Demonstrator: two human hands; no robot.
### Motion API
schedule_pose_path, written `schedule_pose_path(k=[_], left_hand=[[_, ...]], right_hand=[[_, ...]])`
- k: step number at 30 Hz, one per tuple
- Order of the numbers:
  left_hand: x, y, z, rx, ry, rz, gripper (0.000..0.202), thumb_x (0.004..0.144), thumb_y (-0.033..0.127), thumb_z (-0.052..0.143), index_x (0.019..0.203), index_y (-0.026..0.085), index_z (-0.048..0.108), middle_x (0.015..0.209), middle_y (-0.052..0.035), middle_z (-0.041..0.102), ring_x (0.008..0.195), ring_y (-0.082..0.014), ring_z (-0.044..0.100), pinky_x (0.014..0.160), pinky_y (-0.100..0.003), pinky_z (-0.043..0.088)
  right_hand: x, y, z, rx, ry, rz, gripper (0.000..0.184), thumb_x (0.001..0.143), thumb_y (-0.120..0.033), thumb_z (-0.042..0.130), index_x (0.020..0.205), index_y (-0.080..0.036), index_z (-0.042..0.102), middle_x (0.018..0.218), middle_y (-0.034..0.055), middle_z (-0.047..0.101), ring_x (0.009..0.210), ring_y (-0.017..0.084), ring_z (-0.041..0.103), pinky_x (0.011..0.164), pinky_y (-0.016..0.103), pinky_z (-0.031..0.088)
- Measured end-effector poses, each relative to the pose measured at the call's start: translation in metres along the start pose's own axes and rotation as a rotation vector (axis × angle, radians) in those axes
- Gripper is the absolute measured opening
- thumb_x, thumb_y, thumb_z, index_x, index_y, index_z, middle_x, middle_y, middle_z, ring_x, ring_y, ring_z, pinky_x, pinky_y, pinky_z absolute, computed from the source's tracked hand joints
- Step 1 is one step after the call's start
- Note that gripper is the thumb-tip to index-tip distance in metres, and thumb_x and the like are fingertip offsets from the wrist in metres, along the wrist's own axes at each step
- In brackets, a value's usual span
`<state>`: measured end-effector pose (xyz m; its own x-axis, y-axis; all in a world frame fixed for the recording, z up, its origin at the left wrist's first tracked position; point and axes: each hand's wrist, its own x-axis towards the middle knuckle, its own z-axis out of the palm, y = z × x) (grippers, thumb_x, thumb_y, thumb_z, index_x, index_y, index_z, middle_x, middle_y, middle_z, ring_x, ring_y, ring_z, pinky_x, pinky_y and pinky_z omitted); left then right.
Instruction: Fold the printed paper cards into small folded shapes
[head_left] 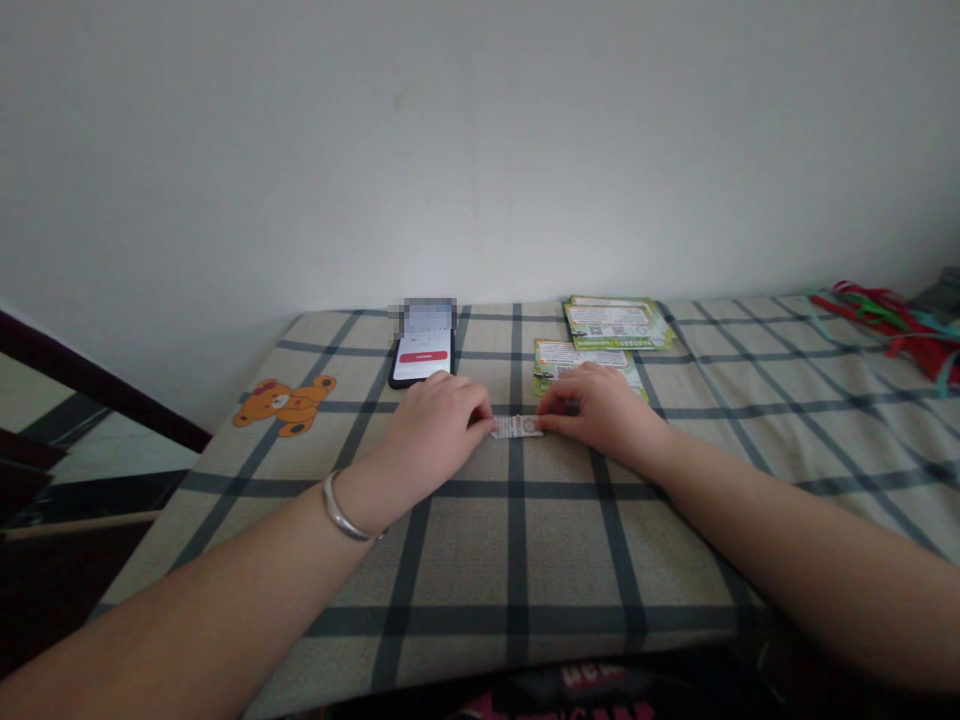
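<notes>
A small folded strip of printed paper [517,427] lies on the checked cloth [525,540] in the middle of the table. My left hand [435,425] pinches its left end, fingers curled; a silver bangle [341,512] sits on that wrist. From the other side my right hand [596,410] pinches the strip's right end, fingers pressed together. Both hands rest low on the cloth. Just behind my right hand lies a green printed leaflet [574,358], partly hidden by my fingers.
A black phone [422,358] with a lit screen lies behind my left hand. More green leaflets [616,322] are stacked at the back. A bear print [285,404] marks the cloth's left side. Red and green ribbons [900,320] lie far right. A wall stands close behind.
</notes>
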<state>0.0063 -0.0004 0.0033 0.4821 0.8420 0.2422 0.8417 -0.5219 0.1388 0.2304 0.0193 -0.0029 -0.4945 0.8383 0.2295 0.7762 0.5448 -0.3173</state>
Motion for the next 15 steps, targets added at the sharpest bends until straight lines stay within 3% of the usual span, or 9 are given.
schedule_pose_path(k=[5,11,15], left_hand=[[0.0001,-0.0003,-0.0023,0.093,-0.022,0.023,0.014,0.085,0.030,0.065,0.077,0.019,0.065,0.079,-0.0031,0.061,0.083,-0.0229,0.056,0.069,-0.034,0.041],[-0.0017,-0.0009,-0.0050,0.288,-0.024,0.240,0.014,0.089,0.025,0.059,0.077,0.019,0.065,0.077,-0.0032,0.060,0.078,-0.0224,0.055,0.064,-0.034,0.040],[-0.0023,0.0001,-0.0023,0.325,0.020,0.276,0.012,0.088,0.023,0.058,0.078,0.017,0.062,0.077,-0.0037,0.058,0.077,-0.0215,0.055,0.063,-0.033,0.040]], right_hand=[[-0.0001,0.0006,0.0015,-0.017,0.007,-0.005,0.006,0.078,-0.034,0.072,0.080,-0.029,0.074,0.074,-0.0017,0.067,0.078,0.018,0.055,0.072,0.032,0.034],[-0.0002,-0.0016,-0.0003,-0.035,0.001,-0.019,0.005,0.079,-0.031,0.071,0.079,-0.027,0.073,0.075,-0.0010,0.066,0.076,0.018,0.054,0.069,0.031,0.033],[-0.0012,-0.0013,-0.0006,-0.063,0.022,-0.061,0.005,0.079,-0.030,0.071,0.081,-0.027,0.072,0.075,-0.0003,0.065,0.078,0.018,0.055,0.071,0.031,0.034]])
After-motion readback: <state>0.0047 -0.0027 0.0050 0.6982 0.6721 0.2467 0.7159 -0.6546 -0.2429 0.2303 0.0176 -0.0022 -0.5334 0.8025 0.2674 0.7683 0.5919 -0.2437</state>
